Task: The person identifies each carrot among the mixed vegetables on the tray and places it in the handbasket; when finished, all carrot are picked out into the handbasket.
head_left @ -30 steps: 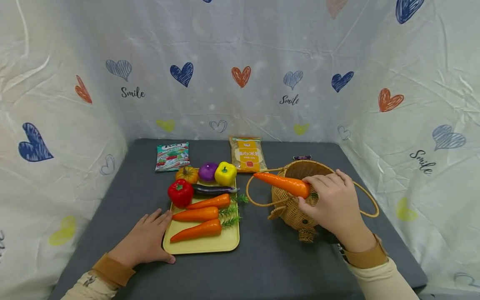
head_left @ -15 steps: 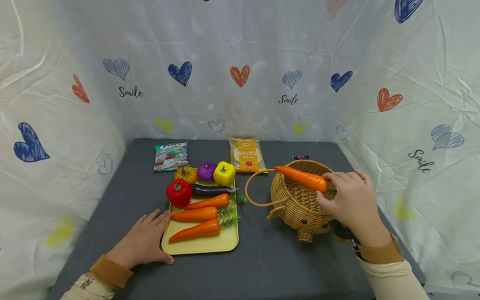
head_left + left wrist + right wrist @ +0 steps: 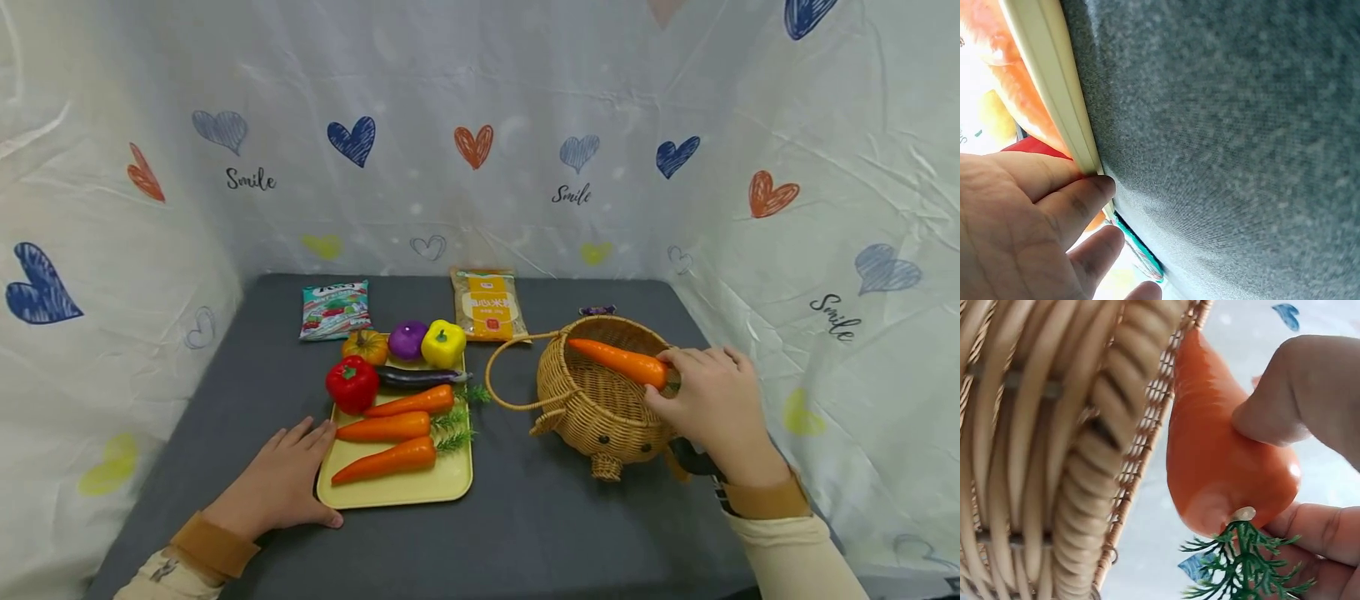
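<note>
My right hand (image 3: 712, 408) pinches a carrot (image 3: 618, 362) near its thick, leafy end, over the mouth of the wicker basket (image 3: 577, 417). In the right wrist view, the thumb presses the carrot (image 3: 1222, 450) beside the woven rim (image 3: 1107, 456). My left hand (image 3: 281, 479) rests at the left edge of the yellow tray (image 3: 397, 500), fingers fairly straight; the left wrist view shows fingertips touching the tray's rim (image 3: 1054, 81). On the tray lie three carrots (image 3: 386, 461), an eggplant (image 3: 416, 377), a red bell pepper (image 3: 352, 384), a yellow pepper (image 3: 443, 344), a purple round vegetable (image 3: 408, 340) and a small pumpkin (image 3: 365, 346).
Behind the tray lie a teal snack bag (image 3: 335, 311) and a yellow-labelled grain bag (image 3: 490, 306). A small purple wrapped item (image 3: 597, 310) sits behind the basket. One looped handle (image 3: 498, 375) sticks out toward the tray. Heart-printed cloth (image 3: 472, 200) surrounds the dark table (image 3: 517, 533).
The right hand has carried the carrot rightward and slightly lower, so that it now lies over the basket's opening. The left hand keeps its place at the tray; the head view has shifted slightly.
</note>
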A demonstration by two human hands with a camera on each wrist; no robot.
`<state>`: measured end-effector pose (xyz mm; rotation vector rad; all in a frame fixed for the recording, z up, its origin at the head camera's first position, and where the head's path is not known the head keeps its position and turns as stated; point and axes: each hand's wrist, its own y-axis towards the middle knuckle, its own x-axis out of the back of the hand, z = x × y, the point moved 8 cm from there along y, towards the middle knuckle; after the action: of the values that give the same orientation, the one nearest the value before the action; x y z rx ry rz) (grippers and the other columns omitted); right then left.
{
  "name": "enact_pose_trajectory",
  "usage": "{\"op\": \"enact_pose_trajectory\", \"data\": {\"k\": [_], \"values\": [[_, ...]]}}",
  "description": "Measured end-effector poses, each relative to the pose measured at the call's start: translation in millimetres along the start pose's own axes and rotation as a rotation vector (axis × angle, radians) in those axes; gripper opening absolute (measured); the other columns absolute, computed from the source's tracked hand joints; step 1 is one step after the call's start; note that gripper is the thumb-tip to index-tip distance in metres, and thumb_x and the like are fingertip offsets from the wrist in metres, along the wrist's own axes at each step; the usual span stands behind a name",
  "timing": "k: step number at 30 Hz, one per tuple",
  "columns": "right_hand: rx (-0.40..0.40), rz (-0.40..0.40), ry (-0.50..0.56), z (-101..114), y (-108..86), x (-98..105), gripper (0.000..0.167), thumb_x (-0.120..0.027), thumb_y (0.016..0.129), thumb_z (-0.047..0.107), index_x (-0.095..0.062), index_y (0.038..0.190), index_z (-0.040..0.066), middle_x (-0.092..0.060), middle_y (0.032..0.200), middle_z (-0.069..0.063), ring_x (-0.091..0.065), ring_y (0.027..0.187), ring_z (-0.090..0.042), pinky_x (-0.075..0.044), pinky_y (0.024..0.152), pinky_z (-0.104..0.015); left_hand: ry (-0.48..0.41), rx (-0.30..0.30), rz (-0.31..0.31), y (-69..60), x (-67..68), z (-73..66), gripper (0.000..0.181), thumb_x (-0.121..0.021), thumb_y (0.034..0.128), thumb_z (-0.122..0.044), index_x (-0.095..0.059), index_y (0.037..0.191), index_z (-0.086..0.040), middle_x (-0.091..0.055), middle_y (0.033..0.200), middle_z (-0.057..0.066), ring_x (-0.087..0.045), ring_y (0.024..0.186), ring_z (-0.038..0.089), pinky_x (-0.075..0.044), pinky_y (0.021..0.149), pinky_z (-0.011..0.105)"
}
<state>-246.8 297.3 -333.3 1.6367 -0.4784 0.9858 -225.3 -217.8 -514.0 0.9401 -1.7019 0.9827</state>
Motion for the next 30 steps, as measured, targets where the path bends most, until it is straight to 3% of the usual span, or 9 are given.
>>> {"op": "enact_pose_trajectory", "data": {"k": [8, 18, 22, 25, 30], "values": [[-0.036, 0.165, -0.026, -2.2, 7.6, -14.6, 0.03, -0.083, 0.076, 0.027, -0.079, 0.098, 0.007, -0.077, 0.09, -0.009, -0.066, 0.085, -0.039, -0.04, 0.1, -0.07, 0.006, 0.004, -0.002, -0.3, -1.5, 2.8, 0.145, -0.086, 0.059, -0.084, -0.038, 0.161, 0.008, -0.041, 0.163, 0.028, -0.03, 0.15, 0.056, -0.022, 0.115, 0.078], [-0.048, 0.427, -0.004, -5.2, 20.1, -40.4, 0.027, -0.084, 0.079, 0.027, -0.081, 0.099, 0.009, -0.068, 0.075, 0.005, -0.06, 0.076, -0.027, -0.043, 0.089, -0.064, 0.002, -0.001, -0.009, -0.1, -1.4, 0.9, 0.144, -0.087, 0.0596, -0.083, -0.039, 0.16, 0.008, -0.042, 0.163, 0.028, -0.031, 0.15, 0.055, -0.023, 0.116, 0.077], [-0.037, 0.521, -0.015, -4.0, 23.5, -51.7, 0.016, -0.084, 0.081, 0.03, -0.078, 0.085, 0.015, -0.059, 0.066, 0.009, -0.054, 0.065, -0.021, -0.044, 0.075, -0.052, -0.002, -0.001, -0.006, -0.1, -1.9, 0.9, 0.144, -0.087, 0.0601, -0.083, -0.039, 0.161, 0.008, -0.041, 0.163, 0.027, -0.03, 0.15, 0.055, -0.022, 0.117, 0.076], [-0.016, 0.559, -0.03, -1.5, 25.2, -58.2, 0.018, -0.084, 0.082, 0.031, -0.072, 0.077, 0.02, -0.054, 0.062, 0.009, -0.05, 0.06, -0.018, -0.042, 0.069, -0.048, -0.002, -0.003, -0.004, -0.6, -1.4, 1.0, 0.144, -0.087, 0.0602, -0.083, -0.038, 0.161, 0.008, -0.041, 0.163, 0.028, -0.03, 0.15, 0.056, -0.022, 0.116, 0.077], [-0.001, 0.62, -0.034, 1.2, 25.7, -67.1, 0.017, -0.084, 0.08, 0.028, -0.07, 0.075, 0.022, -0.053, 0.062, 0.01, -0.049, 0.061, -0.018, -0.04, 0.073, -0.049, -0.011, -0.001, -0.008, -1.9, -0.2, 1.2, 0.143, -0.088, 0.0608, -0.081, -0.038, 0.161, 0.008, -0.041, 0.163, 0.028, -0.029, 0.15, 0.056, -0.022, 0.117, 0.076]]}}
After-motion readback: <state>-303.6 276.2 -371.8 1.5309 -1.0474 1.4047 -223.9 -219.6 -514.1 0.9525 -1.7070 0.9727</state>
